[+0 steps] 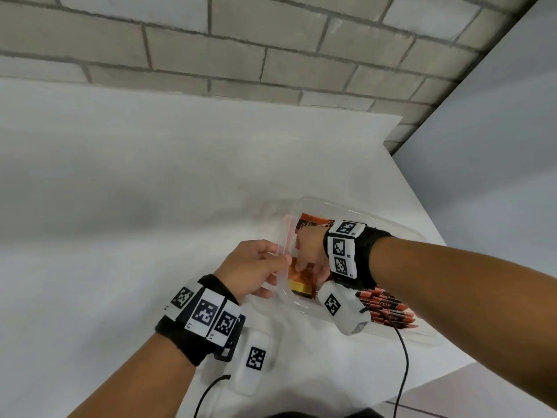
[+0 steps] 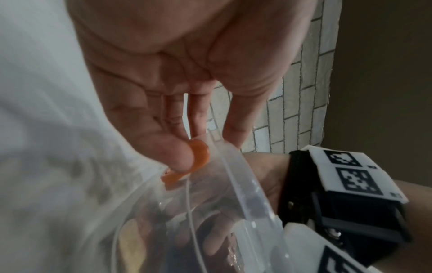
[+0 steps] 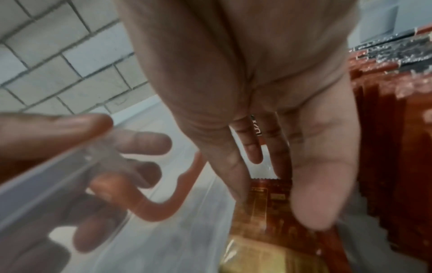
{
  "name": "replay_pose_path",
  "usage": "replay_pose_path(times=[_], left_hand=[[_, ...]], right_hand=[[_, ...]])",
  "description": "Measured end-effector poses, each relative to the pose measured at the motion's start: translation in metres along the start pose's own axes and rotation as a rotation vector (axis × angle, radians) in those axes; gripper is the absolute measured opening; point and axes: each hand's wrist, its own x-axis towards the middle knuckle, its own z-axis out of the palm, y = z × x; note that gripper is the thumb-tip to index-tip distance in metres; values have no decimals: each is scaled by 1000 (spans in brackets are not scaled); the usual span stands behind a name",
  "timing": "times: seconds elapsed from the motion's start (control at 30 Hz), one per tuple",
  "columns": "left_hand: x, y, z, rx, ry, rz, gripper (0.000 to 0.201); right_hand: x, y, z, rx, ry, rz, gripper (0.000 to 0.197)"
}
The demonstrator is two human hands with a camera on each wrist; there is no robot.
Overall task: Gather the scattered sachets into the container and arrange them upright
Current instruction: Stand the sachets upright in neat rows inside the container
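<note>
A clear plastic container point(image 1: 394, 226) stands on the white table near its right edge. My left hand point(image 1: 256, 267) grips the container's left wall, with the thumb point(image 2: 177, 157) pressed on an orange latch point(image 2: 200, 157) at the rim. My right hand point(image 1: 310, 260) reaches down inside and pinches an orange sachet with a gold end point(image 1: 301, 286) between thumb and fingers point(image 3: 313, 203). A row of red-orange sachets point(image 1: 388, 309) stands on edge in the container's near right part, close beside my right hand point(image 3: 275, 199). Another orange sachet point(image 1: 313, 226) shows behind my right wrist.
The white table point(image 1: 150, 191) stretches left and back to a grey brick wall point(image 1: 271, 55). Its right edge point(image 1: 434, 218) runs just past the container. Black cables point(image 1: 404, 363) hang from both wrist units at the table's front.
</note>
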Motion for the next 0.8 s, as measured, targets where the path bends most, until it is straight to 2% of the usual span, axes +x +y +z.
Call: replay_pose_path(times=[0.1,0.2,0.33,0.4,0.5,0.6,0.7,0.8], left_hand=[[5,-1,-3,2,-14,4,20],[8,-2,-5,6,-27,7,22],[10,-4,-6,-4,-34,12,27],[10,-5,-6,-15,-39,15,25],[10,-6,-6,-37,-45,22,23],[11,-6,-6,-45,-44,23,24],[11,-6,-6,-47,-44,22,24],[11,-7,-6,-59,-46,24,23]], right_hand=[[1,-7,-1,-27,-56,16,19],[-4,-13,-1,-116,-130,39,34],[-6,-17,1,-304,-111,-27,42],[-7,-17,0,-383,-26,-59,36],[-11,-10,-10,-337,220,-22,16],[-16,-7,-18,-368,393,84,23],[-16,-9,-18,-411,445,155,25],[-16,-10,-13,-427,453,101,20]])
